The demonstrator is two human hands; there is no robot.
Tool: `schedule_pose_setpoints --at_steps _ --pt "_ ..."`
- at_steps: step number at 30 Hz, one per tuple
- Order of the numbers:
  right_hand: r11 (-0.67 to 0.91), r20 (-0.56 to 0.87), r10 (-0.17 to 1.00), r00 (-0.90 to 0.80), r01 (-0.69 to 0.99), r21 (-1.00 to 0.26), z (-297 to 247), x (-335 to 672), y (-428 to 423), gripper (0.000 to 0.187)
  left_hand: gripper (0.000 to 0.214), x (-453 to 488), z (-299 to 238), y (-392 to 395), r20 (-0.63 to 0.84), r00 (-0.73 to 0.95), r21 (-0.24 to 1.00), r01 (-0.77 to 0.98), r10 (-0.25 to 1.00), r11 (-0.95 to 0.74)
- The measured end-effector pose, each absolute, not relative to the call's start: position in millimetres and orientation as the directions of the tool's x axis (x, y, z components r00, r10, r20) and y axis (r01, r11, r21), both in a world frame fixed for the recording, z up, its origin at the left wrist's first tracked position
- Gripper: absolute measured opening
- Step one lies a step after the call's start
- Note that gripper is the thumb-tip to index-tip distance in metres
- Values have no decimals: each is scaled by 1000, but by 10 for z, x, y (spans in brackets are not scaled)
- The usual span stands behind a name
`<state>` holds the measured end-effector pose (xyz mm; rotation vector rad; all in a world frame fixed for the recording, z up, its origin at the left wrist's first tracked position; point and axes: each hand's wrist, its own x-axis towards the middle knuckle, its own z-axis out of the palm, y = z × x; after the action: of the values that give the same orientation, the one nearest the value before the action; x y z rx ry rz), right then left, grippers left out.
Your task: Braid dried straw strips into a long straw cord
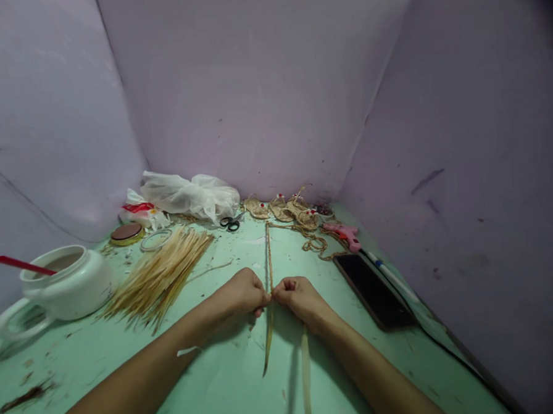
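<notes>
My left hand (pixel 248 293) and my right hand (pixel 299 295) meet over the middle of the green table, fingertips pinched close together. Between them they grip a thin braided straw cord (pixel 269 257), which runs straight away from me toward the back. Below my fingers a loose straw strip (pixel 269 346) hangs from the cord's near end. A second, paler strip (pixel 306 375) hangs down beneath my right wrist. Exactly how the strips cross at the fingertips is too small to make out.
Left: a straw bundle (pixel 164 271), a white mug (pixel 74 285), a round tin (pixel 126 234). At the back: a plastic bag (pixel 192 196), scissors (pixel 231 223), small woven straw pieces (pixel 281 210). Right: coiled cord (pixel 315 244), a pink glue gun (pixel 345 234), a phone (pixel 373 291), a black cable (pixel 450 346).
</notes>
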<state>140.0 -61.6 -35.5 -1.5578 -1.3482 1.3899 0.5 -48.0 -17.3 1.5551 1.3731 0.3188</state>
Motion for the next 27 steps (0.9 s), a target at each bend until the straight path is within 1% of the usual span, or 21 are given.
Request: schedule_pose_setpoints --at_steps 2,4,5,8,10,12,14,16,17,18,20,21,22,23,25,27 --pt "-237 -273 956 -104 271 -933 -374 1384 -619 5 12 -7 -120 -501 -413 325 748 655 851 112" --pt "-225 -258 958 -124 231 -947 -404 1368 -620 6 15 17 -82 -561 -423 302 689 720 854 87" --pt "-228 -255 959 -124 201 -953 -417 1359 -623 7 17 43 -75 -607 -397 277 651 757 875 56" --pt "-240 -250 966 -71 127 -963 -427 1331 -642 6 20 160 -99 -794 -250 232 508 858 940 -76" --pt "-248 -252 967 -26 106 -963 -411 1312 -664 4 23 234 -132 -927 -188 254 419 894 949 -156" --pt "-275 -276 961 -11 82 -958 -387 1298 -687 3 28 271 -136 -1022 -144 296 359 905 944 -229" --pt "-311 -313 949 -28 54 -949 -369 1293 -703 2 29 254 -81 -1047 -114 338 323 902 934 -287" --pt "-321 -322 945 -53 26 -947 -366 1299 -705 1 22 185 35 -989 -176 385 347 886 906 -309" --pt "-317 -317 946 -64 20 -948 -369 1306 -700 1 19 139 104 -932 -216 400 385 873 891 -298" --pt "-310 -311 948 -73 21 -950 -375 1315 -693 1 19 94 169 -863 -249 396 442 858 884 -260" --pt "-301 -304 949 -87 39 -953 -390 1331 -676 2 24 21 252 -709 -188 268 595 796 945 -107" --pt "-302 -305 947 -95 47 -952 -396 1338 -668 3 23 -1 257 -636 -221 207 692 722 953 4" --pt "-304 -308 946 -103 48 -951 -401 1342 -662 4 20 -12 237 -572 -312 182 765 630 932 134" --pt "-307 -309 944 -114 38 -951 -404 1344 -657 5 19 -15 193 -520 -406 197 810 530 892 252" --pt "-304 -300 941 -155 0 -953 -407 1344 -651 8 16 -10 67 -450 -556 319 820 361 767 444" --pt "-294 -283 937 -203 -23 -956 -407 1345 -648 9 15 -8 -60 -418 -604 462 793 261 650 551"
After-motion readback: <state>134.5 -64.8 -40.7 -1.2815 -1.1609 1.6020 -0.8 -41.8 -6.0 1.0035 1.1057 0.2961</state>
